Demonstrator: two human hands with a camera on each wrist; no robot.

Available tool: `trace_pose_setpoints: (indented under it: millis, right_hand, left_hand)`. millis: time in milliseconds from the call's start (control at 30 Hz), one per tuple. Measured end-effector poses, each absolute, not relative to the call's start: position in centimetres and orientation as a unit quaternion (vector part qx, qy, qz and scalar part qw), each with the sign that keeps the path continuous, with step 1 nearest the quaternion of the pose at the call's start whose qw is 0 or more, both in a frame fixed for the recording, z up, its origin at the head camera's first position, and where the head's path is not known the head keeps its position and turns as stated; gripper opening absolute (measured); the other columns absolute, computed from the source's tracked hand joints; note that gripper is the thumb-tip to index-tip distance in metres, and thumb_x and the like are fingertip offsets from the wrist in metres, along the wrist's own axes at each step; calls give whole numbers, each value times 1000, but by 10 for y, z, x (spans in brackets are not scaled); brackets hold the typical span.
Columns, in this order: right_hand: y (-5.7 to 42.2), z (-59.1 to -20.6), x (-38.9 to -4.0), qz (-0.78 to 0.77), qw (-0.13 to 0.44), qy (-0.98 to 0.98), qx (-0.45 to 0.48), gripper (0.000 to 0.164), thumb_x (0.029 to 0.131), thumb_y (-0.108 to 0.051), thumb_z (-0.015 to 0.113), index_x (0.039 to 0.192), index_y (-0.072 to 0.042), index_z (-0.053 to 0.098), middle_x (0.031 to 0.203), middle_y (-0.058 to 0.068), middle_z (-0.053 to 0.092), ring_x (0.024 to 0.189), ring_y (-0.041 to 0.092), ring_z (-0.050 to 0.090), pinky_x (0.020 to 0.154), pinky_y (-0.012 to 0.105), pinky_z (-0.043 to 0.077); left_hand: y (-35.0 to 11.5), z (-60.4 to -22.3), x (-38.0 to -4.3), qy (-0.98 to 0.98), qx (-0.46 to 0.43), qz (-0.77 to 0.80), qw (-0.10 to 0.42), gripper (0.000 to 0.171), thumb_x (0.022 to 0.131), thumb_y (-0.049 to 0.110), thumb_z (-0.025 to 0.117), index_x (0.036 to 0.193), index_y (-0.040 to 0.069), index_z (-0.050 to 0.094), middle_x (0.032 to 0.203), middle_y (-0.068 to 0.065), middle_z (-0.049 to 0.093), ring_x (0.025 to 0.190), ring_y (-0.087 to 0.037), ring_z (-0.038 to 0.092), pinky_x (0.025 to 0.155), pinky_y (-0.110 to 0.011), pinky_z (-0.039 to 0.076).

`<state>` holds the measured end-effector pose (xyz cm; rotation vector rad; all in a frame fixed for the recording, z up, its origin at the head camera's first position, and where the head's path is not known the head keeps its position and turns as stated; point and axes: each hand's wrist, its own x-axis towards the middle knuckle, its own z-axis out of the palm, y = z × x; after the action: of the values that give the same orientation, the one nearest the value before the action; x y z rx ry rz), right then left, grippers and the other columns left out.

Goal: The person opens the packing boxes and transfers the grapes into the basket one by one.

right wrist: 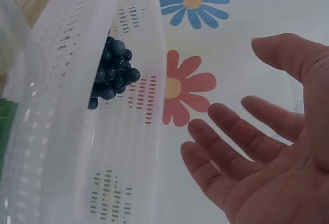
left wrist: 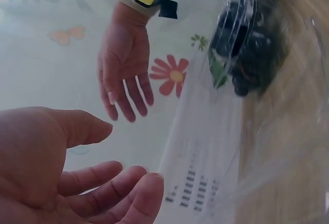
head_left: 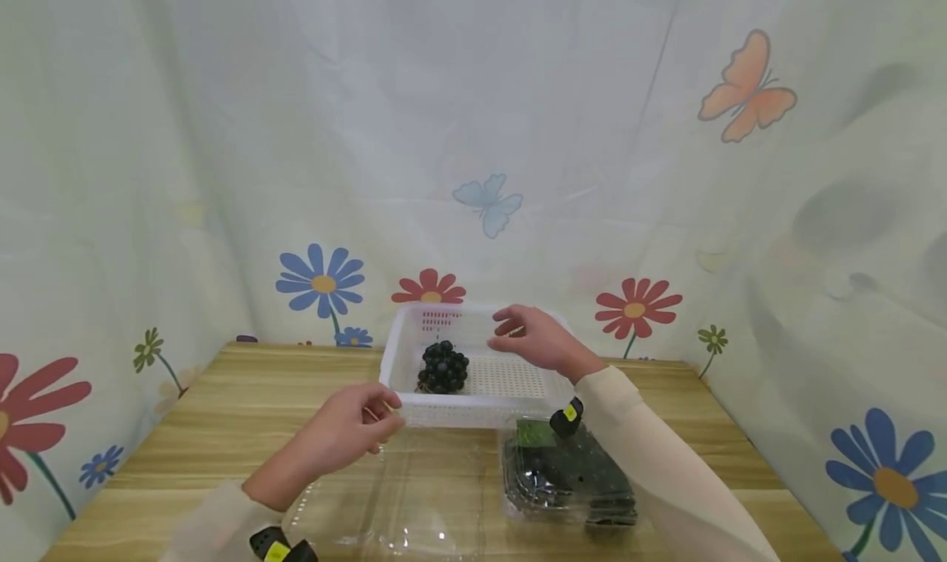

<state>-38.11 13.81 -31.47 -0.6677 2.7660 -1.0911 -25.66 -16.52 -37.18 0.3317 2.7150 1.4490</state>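
Observation:
A bunch of dark grapes [head_left: 444, 368] lies in the left part of a white perforated plastic basket [head_left: 473, 411]; it also shows past the basket wall in the right wrist view, as grapes [right wrist: 114, 72]. My right hand [head_left: 534, 338] hovers over the basket's right half, fingers loosely bent and holding nothing. Beside the basket's front left corner is my left hand [head_left: 353, 427], its thumb and fingers apart with nothing between them. A clear plastic clamshell box [head_left: 570, 480] of dark grapes with a green label sits below my right forearm.
An open clear plastic lid or tray [head_left: 414, 496] lies in front of the basket, left of the grape box. All stand on a wood-grain table [head_left: 281, 381]. Behind hangs a pale curtain [head_left: 473, 118] printed with flowers and butterflies.

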Motion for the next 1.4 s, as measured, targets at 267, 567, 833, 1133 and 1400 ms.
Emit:
trace_pose_setpoints:
  millis: [267,567,833,1133,1400]
  right_hand:
    - [158,-319,-361,-371,35,891,-259,44,95,-37,73,134,-17,64,130,5,67,119,23,66,101,44,57]
    - [187,-330,-339,-369,16,883,-288,36,96,-34,73,128,-17,67,126,2,69,116,22,67,101,43,58]
    - [203,-343,-322,-366,3,883,-294,32,96,-32,73,123,-16,70,120,2,73,110,20,70,98,41,59]
    - [212,-357,-302,-348,5,885,-310,35,94,-32,74,121,-10,71,121,9,73,108,26,72,93,44,61]
    - [221,-366,-288,-302,15,891,-337,35,93,-35,76,118,-11,71,119,7,72,107,31,67,93,50,60]
  left_hand:
    - [-134,-383,-252,832,140,534,58,29,96,19,70,114,-2,62,92,-11,67,75,-19,66,67,-40,62]
    - [-102,-402,-248,796,166,578,76,32,96,18,70,116,-6,59,91,-14,67,69,-19,68,66,-40,63]
    - [-92,-410,-246,758,161,622,113,27,97,7,63,119,-8,58,96,-15,66,75,-19,68,70,-36,64]
    - [-82,-422,-243,740,137,645,131,30,97,9,63,119,-11,57,97,-15,66,75,-22,70,72,-38,65]
    - [-69,-428,-239,725,128,661,144,43,97,10,65,128,-15,50,107,-25,63,79,-27,73,74,-38,65]
